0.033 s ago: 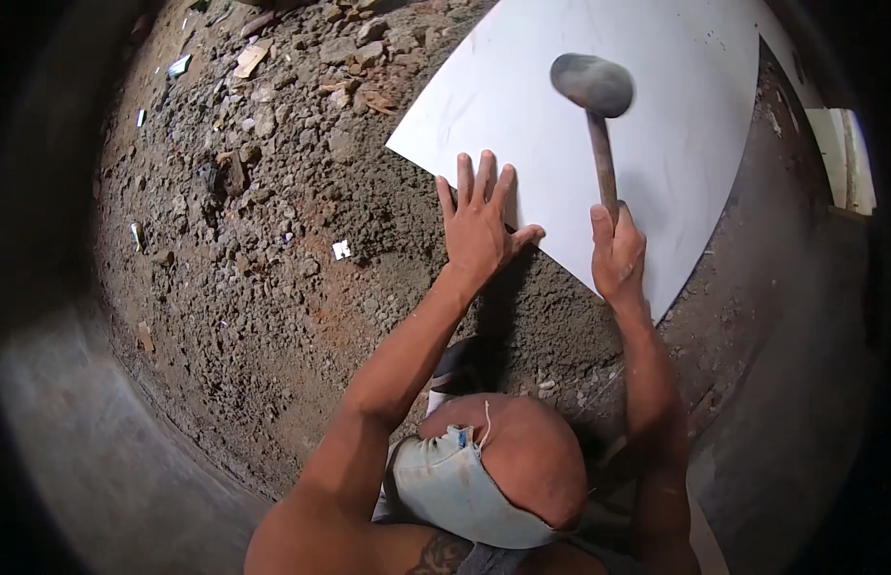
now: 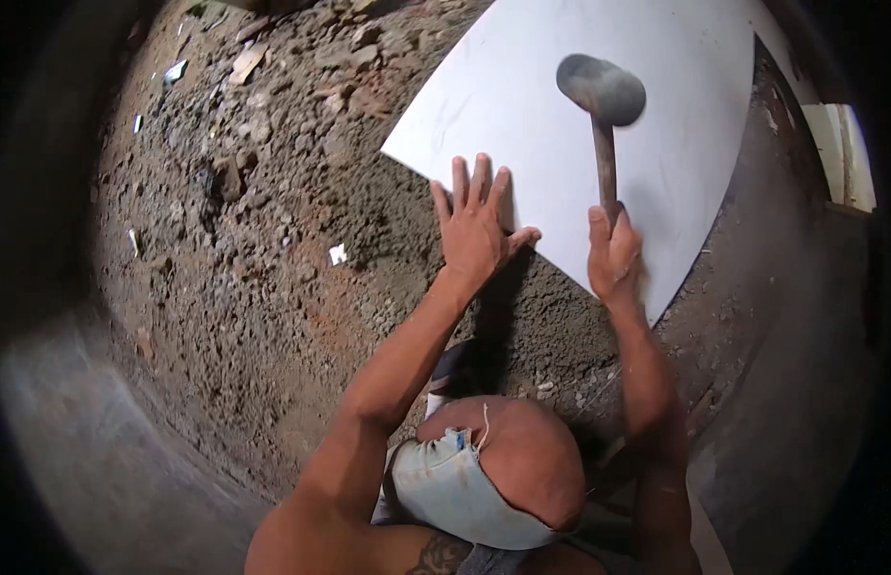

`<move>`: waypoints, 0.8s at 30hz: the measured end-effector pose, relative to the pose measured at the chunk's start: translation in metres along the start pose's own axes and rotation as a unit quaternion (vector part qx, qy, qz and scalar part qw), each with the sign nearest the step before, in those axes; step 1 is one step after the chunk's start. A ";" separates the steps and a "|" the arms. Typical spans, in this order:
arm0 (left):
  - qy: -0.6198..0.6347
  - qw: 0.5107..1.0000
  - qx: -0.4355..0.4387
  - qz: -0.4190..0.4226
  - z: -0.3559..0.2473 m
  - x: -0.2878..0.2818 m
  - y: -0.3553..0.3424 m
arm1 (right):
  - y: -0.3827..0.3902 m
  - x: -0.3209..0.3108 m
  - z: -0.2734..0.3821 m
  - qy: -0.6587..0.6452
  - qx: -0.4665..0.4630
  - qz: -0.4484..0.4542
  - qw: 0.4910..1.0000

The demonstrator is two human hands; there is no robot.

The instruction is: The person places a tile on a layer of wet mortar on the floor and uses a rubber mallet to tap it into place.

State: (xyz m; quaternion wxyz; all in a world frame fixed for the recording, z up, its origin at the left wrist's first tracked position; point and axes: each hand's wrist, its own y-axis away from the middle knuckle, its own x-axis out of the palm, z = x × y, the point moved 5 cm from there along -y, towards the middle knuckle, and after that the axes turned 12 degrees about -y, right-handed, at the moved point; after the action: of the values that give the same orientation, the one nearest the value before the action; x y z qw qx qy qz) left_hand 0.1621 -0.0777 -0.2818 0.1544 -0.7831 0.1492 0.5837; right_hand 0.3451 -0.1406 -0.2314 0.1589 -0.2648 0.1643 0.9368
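Note:
A large white tile (image 2: 685, 144) lies on loose earth at the upper middle. My left hand (image 2: 476, 230) rests flat on the tile's near edge, fingers spread, holding nothing. My right hand (image 2: 613, 254) is closed around the wooden handle of a mallet (image 2: 603, 105). The mallet's dark rounded head hangs over the middle of the tile, and I cannot tell whether it touches the surface. The two hands are about a hand's width apart.
Rough soil with stones and brick rubble (image 2: 273, 192) spreads to the left, dotted with small white scraps (image 2: 337, 254). A smooth grey strip (image 2: 781, 316) runs along the tile's right side. A pale block (image 2: 843, 153) stands at the far right. A bent head with a cloth mask (image 2: 484, 479) fills the lower edge.

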 end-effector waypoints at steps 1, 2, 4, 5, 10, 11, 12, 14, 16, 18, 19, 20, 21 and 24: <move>-0.023 1.000 -0.005 0.013 -0.002 -0.001 -0.002 | -0.003 -0.007 0.001 -0.017 -0.015 -0.043 0.999; -0.046 0.998 -0.011 0.027 -0.005 0.001 -0.005 | -0.011 -0.005 -0.024 0.014 0.010 -0.024 1.000; -0.037 0.999 0.000 0.038 -0.010 0.002 -0.021 | -0.018 -0.004 -0.040 0.054 -0.015 -0.024 0.998; -0.032 0.999 0.007 0.031 -0.012 0.005 -0.033 | -0.023 -0.007 -0.037 0.050 -0.033 -0.019 0.998; -0.033 0.995 0.051 -0.079 -0.020 0.031 -0.104 | -0.021 -0.031 -0.016 -0.059 -0.051 -0.078 0.994; -0.018 0.994 0.052 -0.095 -0.019 0.035 -0.118 | -0.023 -0.030 -0.023 -0.096 -0.047 -0.094 0.990; -0.062 0.992 0.051 -0.097 -0.017 0.041 -0.130 | -0.025 -0.029 -0.030 -0.064 -0.009 -0.092 0.994; -0.070 0.991 0.060 -0.101 -0.017 0.047 -0.145 | -0.032 -0.029 -0.039 0.007 0.057 -0.043 0.997; -0.123 0.987 0.056 -0.089 -0.020 0.052 -0.151 | -0.035 -0.037 -0.028 -0.026 0.055 -0.057 0.996; -0.116 0.988 0.055 -0.089 -0.016 0.056 -0.148 | -0.028 -0.048 -0.006 -0.116 -0.006 -0.085 0.990; -0.105 0.988 0.055 -0.100 -0.017 0.051 -0.151 | -0.026 -0.048 -0.012 -0.116 -0.006 -0.092 0.989; -0.115 0.987 0.056 -0.099 -0.019 0.052 -0.152 | -0.025 -0.045 -0.026 -0.108 -0.027 -0.117 0.987; -0.113 0.986 0.063 -0.101 -0.021 0.053 -0.153 | -0.023 -0.045 -0.035 -0.101 -0.049 -0.140 0.984; -0.122 0.986 0.059 -0.095 -0.021 0.056 -0.154 | -0.023 -0.049 -0.050 -0.041 -0.017 -0.126 0.991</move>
State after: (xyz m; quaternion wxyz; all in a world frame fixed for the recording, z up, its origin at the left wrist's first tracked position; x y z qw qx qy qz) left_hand 0.2592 0.0502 -0.3200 0.2720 -0.7061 0.0886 0.6477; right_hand 0.4159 -0.1500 -0.2501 0.2775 -0.2477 0.1073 0.9220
